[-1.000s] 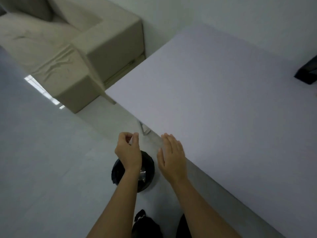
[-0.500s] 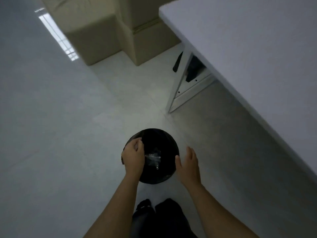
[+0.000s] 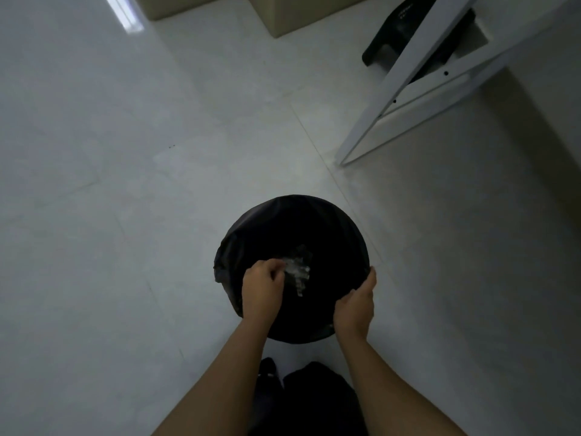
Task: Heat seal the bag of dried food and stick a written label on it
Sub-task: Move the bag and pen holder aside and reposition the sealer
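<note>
Neither the bag of dried food nor the label is in view. I look straight down at a round trash bin (image 3: 333,221) with a black liner, standing on the floor. My left hand (image 3: 262,286) hovers over the bin's opening with its fingers curled shut; whether anything is inside them is hidden. Crumpled clear plastic (image 3: 298,273) lies inside the bin, just right of that hand. My right hand (image 3: 356,305) grips the bin's near right rim.
White table legs (image 3: 405,80) slant down at the upper right, with a black object (image 3: 393,36) behind them. A beige sofa base (image 3: 283,17) sits at the top. Pale floor tiles (image 3: 125,184) surround the bin. My dark trousers and shoe (image 3: 301,398) are at the bottom.
My view dropped from the white tabletop to the bin on the floor. Both hands lowered to the bin: the left now over its opening, the right onto its rim.
</note>
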A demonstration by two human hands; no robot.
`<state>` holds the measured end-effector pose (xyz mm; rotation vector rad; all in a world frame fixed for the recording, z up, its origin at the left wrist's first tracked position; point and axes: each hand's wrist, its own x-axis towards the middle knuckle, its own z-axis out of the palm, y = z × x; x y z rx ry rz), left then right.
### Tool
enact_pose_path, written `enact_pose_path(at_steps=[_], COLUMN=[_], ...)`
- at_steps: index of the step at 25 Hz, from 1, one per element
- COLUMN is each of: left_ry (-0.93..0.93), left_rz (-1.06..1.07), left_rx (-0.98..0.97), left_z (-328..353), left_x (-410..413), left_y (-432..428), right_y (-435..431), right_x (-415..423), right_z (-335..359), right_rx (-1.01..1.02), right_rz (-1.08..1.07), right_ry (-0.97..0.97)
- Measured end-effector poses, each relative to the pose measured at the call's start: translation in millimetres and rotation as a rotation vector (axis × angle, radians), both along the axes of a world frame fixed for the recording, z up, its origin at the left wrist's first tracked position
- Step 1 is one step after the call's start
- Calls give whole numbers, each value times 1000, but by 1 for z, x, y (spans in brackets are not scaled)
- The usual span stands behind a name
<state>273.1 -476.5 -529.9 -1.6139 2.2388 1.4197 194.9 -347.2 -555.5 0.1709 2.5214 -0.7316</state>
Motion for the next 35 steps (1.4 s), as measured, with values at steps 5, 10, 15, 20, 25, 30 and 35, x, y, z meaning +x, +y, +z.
enact_pose_path(at_steps=[5,10,15,20,25,30,35], left_ry=[-80,-99,-52,119,292,444,564], left_rz=[-76,18,39,79,-9,-330,-678], left_rx=[20,40,10,-128,-312,-378,-340], left_z=[0,55,169,358,506,593,617], left_x=[-4,-2,-1,-7,-35,-105,-168], left_y=[-3,-15,-17,-25,-18,40,173], right_y=[-1,-19,-47,-61,-44,38,188], right_x=[0,-8,-12,-11,-25,-71,-89], right_z=[1,54,180,375,528,619,638], right_rx=[26,47,-55,-195,-319,-244,-153], right_rz=[3,96,349,489,422,162,-189], right_ry=[5,23,98,275,452,655,735])
